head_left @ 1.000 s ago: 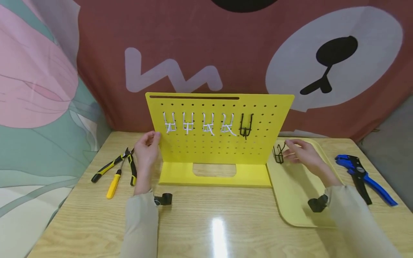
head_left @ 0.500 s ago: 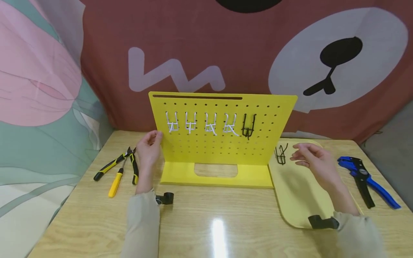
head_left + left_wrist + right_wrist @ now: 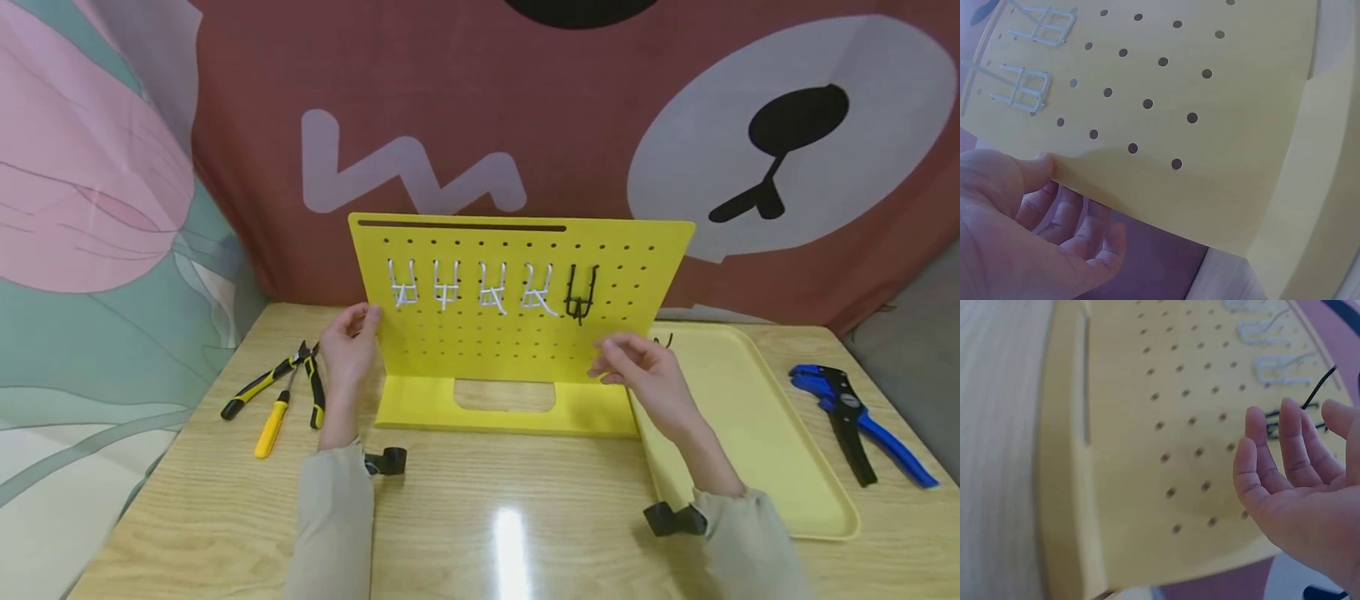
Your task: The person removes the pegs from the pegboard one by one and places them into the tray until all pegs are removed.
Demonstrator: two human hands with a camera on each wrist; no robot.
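Observation:
A yellow pegboard (image 3: 502, 364) stands upright on its base, with a row of several white wire hooks (image 3: 446, 293) and one black wire hook (image 3: 580, 308) at the right end. At its left edge, my left hand (image 3: 349, 354) grips the board, thumb (image 3: 1038, 172) on the front and fingers behind. In front of the board's lower right part is my right hand (image 3: 654, 385), fingers loosely bent and nothing between them. In the right wrist view its fingertips overlap the black hook. A second black hook (image 3: 670, 340) shows only its tip behind the right hand, over the tray.
A pale yellow tray (image 3: 757, 450) lies right of the board, with a blue and black hand tool (image 3: 851, 408) beyond it. On the left lie yellow-black pliers (image 3: 258, 389) and a yellow-handled screwdriver (image 3: 271, 429). A printed cloth hangs behind the table.
My right hand let go of the second black hook at the tray, drew back to the right, then moved left in front of the pegboard. My left hand stays at the board's edge.

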